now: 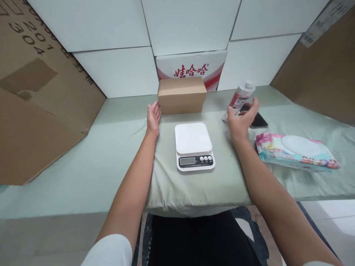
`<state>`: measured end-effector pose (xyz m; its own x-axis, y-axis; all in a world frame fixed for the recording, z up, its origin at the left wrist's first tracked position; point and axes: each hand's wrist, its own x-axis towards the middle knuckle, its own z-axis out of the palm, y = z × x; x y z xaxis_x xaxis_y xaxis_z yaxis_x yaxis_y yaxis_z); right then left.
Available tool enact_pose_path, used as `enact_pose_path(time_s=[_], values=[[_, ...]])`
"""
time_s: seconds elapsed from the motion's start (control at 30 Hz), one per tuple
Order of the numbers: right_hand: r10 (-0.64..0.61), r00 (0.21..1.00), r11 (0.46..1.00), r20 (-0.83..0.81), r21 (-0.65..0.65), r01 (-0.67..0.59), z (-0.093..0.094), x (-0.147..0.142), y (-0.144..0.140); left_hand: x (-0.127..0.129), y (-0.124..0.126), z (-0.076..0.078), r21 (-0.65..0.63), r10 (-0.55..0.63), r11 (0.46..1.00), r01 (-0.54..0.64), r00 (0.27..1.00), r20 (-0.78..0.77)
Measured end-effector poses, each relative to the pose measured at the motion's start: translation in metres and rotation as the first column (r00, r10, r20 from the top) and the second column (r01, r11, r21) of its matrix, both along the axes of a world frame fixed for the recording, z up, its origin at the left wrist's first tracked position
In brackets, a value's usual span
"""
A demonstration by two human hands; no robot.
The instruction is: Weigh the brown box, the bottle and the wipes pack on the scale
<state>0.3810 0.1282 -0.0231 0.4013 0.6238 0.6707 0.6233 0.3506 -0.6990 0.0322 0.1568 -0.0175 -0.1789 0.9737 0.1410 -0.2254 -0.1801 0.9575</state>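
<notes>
My left hand (154, 119) is open, its fingers stretched out along the left end of a plain brown cardboard box (181, 102). The fingertips are at or against the box's side. My right hand (242, 122) is just in front of a white bottle with a red label and white cap (239, 99). Thumb and fingers are spread apart there; I cannot tell whether they touch the bottle. The bottle appears tilted to the right, its base near the cloth. Between my forearms lies a white digital kitchen scale (193, 138) with nothing on its platform and a blank-looking display.
A dark phone (259, 120) lies behind my right hand. To its front right is a pack of wet wipes (296, 152). Big cardboard boxes flank the green cloth-covered table (122, 147) at left (50, 111) and right (327, 70). A white-and-red carton (191, 66) stands at the back.
</notes>
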Motion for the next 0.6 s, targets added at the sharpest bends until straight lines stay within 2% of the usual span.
enact_pose_path(time_s=[0.07,0.1,0.17,0.23,0.33,0.47,0.6], values=[[-0.063,0.997,0.988,0.043,0.141,0.057,0.014,-0.014,-0.014,0.001,0.0,0.001,-0.012,0.001,1.0,-0.001,1.0,0.002],[-0.055,0.997,0.983,0.06,0.179,0.043,0.02,-0.023,-0.021,0.002,0.0,0.001,-0.017,0.002,1.0,-0.002,1.0,0.001],[0.066,0.991,0.98,0.118,0.178,-0.087,0.028,-0.04,-0.031,0.003,0.0,0.001,-0.019,0.002,1.0,-0.002,1.0,-0.002],[0.171,0.975,0.972,0.145,0.136,-0.19,0.028,-0.054,-0.036,0.003,-0.001,0.002,-0.014,0.001,1.0,-0.001,1.0,-0.002],[0.27,0.956,0.96,0.118,0.04,-0.276,0.02,-0.062,-0.032,0.004,-0.001,0.001,-0.012,0.002,1.0,-0.002,1.0,0.0],[0.363,0.931,0.929,-0.019,-0.064,-0.364,0.006,-0.059,-0.02,0.004,0.0,0.001,-0.005,0.002,1.0,-0.002,1.0,-0.003],[0.401,0.903,0.892,-0.157,-0.157,-0.423,-0.007,-0.056,-0.006,0.003,0.0,0.0,0.0,-0.006,1.0,0.006,1.0,-0.002]])
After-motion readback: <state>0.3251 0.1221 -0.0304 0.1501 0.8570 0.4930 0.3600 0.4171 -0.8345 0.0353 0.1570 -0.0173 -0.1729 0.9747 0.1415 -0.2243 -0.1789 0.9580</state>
